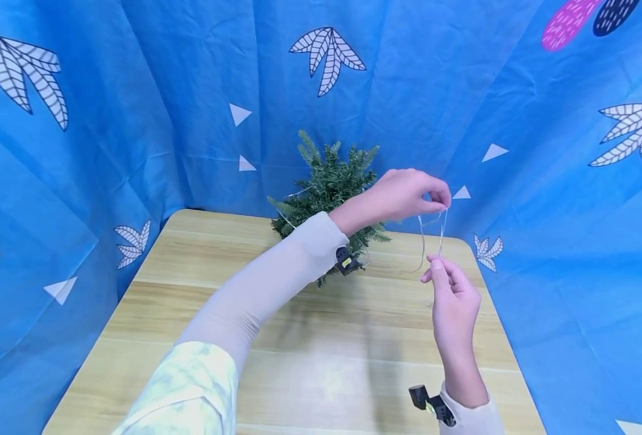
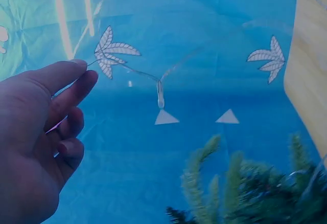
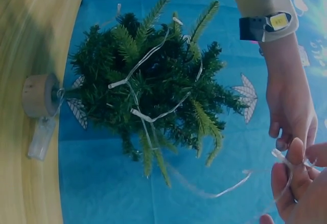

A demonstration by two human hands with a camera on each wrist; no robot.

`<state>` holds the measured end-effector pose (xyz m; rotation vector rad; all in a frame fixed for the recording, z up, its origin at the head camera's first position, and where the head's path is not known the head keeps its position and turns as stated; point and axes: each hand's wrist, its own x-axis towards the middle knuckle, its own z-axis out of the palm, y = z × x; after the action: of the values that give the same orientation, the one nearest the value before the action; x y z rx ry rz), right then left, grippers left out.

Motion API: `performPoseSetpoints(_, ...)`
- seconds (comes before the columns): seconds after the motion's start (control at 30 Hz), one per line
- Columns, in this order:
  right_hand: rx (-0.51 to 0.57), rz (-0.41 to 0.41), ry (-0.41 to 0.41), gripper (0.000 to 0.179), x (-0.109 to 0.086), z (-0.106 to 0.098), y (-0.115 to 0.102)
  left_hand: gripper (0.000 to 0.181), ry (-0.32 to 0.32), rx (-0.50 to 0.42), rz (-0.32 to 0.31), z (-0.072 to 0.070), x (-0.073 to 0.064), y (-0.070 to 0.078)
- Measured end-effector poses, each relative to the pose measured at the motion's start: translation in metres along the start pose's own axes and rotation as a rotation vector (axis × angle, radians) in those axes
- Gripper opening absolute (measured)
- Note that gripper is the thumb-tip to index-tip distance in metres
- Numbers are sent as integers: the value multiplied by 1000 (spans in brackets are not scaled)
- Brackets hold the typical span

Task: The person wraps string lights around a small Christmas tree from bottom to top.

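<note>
A small artificial Christmas tree (image 1: pixel 329 175) stands at the back of the table, partly hidden by the left forearm. Clear string lights (image 3: pixel 225 189) wind through its branches and trail off toward both hands. Reaching across in front of the tree, my left hand (image 1: pixel 408 194) pinches the thin wire between thumb and index finger. Below it, my right hand (image 1: pixel 456 299) pinches another stretch of the same wire, drawn straight between the two. One small bulb (image 2: pixel 161 95) dangles from the wire beside the left hand. The fingertips of the right hand are partly hidden in the right wrist view.
The tree has a round wooden base (image 3: pixel 41 96), with a clear plastic box (image 3: pixel 42 138) next to it. Beneath lies a light wooden table (image 1: pixel 332 374). A blue patterned curtain (image 1: pixel 190 90) hangs behind and along both sides.
</note>
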<state>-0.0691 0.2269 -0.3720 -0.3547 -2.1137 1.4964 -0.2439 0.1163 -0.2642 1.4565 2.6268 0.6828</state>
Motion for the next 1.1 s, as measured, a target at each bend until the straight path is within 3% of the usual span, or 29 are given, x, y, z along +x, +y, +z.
performPoseSetpoints(0.2,29,-22,30,32,0,-1,0,15,9,11,4,-11,0,1)
performPoseSetpoints(0.83,-14,3,-6,34,-2,-1,5,15,77,-123,-66,-13,1,-13)
performPoseSetpoints(0.93,7,0,1,32,-3,-1,5,14,68,-206,-75,-12,3,-16)
performPoseSetpoints(1.1,13,15,28,32,-4,-2,5,12,45,-433,-66,-11,4,-23)
